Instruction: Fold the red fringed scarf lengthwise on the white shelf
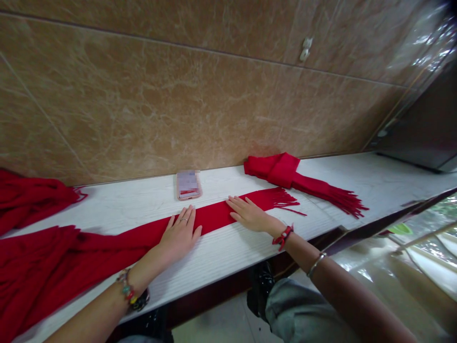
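A long red scarf (214, 216) lies flattened in a narrow strip along the white tabletop (221, 262), its fringed end pointing right. My left hand (180, 233) rests on the strip with fingers stretched out. Further right, my right hand (248, 213) also lies flat on the scarf, short of the fringe. Neither hand grips the cloth. Toward the left the same strip runs into a wide, loosely bunched spread of red fabric (46, 267). Behind the fringe sits another red scarf (282, 171), folded over itself with its tassels fanned out to the right.
A phone (188, 185) lies behind the strip, near the tan marbled wall (171, 105). More red cloth (32, 197) is heaped at the far left. A dark box-shaped object (424, 109) stands at the right end. The table's front edge runs above my knees.
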{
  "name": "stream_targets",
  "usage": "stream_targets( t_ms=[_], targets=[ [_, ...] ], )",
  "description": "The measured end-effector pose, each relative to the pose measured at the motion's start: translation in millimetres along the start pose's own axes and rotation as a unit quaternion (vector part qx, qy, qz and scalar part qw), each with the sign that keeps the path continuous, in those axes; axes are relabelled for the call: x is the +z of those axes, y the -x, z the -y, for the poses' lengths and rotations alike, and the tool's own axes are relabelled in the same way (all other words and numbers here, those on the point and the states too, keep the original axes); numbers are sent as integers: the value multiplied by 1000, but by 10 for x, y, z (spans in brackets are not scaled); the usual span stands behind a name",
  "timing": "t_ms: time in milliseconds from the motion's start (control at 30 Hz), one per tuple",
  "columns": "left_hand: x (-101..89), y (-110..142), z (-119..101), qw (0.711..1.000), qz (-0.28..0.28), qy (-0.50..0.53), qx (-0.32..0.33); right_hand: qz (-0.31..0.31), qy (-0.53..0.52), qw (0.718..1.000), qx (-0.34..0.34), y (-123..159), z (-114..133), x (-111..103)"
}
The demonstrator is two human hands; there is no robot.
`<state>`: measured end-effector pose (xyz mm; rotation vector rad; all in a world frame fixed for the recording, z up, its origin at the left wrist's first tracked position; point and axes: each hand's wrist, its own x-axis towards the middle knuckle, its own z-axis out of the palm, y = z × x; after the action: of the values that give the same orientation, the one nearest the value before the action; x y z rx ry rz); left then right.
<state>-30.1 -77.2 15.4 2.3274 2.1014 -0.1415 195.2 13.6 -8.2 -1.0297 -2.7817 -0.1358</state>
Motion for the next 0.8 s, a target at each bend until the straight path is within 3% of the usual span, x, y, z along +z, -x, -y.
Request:
stream_targets(
  t_ms=[200,333,433,600,700,800],
  targets=[
    [-24,16,-14,1000,11,1,-9,14,86,992,94,398,-764,57],
    [0,7,-16,1000,3,0,-7,19,103,986,133,446,-864,12],
    [19,3,8,1000,2,11,2,-3,95,985,141,281,-676,-90],
    [-58,25,238,997,43,55,35,-24,-37,998,40,-190,3,-237],
    [-196,122,597,997,60,46,11,-15,-91,995,-39,-448,454,-229],
    [-329,362,1154,998,45,8,-44,-15,-117,987,-108,-636,813,-174]
  ],
)
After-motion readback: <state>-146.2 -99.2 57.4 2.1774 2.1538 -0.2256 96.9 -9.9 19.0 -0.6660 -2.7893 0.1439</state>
